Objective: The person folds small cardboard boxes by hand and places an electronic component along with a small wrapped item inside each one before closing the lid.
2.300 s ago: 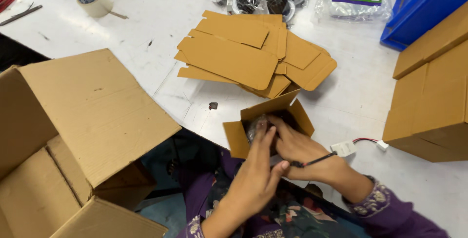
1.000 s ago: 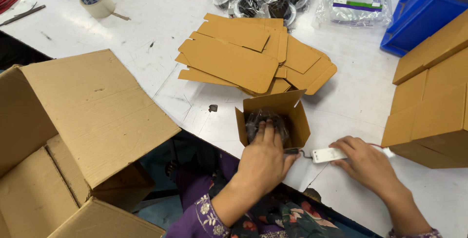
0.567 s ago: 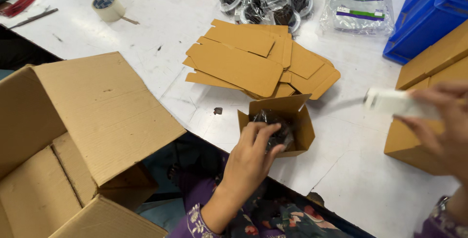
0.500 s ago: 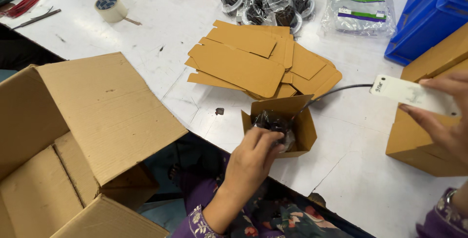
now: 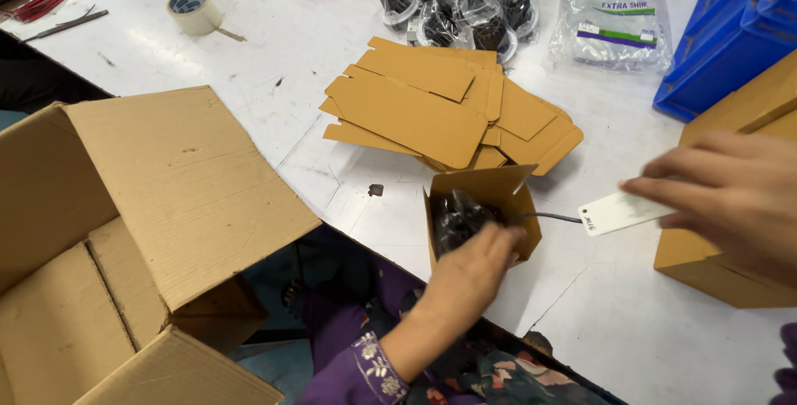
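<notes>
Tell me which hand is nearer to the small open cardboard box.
Left. The left hand rests on the small open cardboard box, touching the dark bagged part inside. The right hand is off to its right, holding the white flat piece.

A small open brown cardboard box [image 5: 498, 197] holds a black ribbed lamp body [image 5: 457, 216], from which a black cable [image 5: 548, 217] runs to a flat white rectangular driver unit [image 5: 618, 212]. The flat brown cardboard blanks [image 5: 432, 110] lie on a white scuffed table [image 5: 315, 65] beside blue plastic bins [image 5: 730, 23]. The purple sleeve [image 5: 357, 376] has a pale embroidered floral cuff.
</notes>
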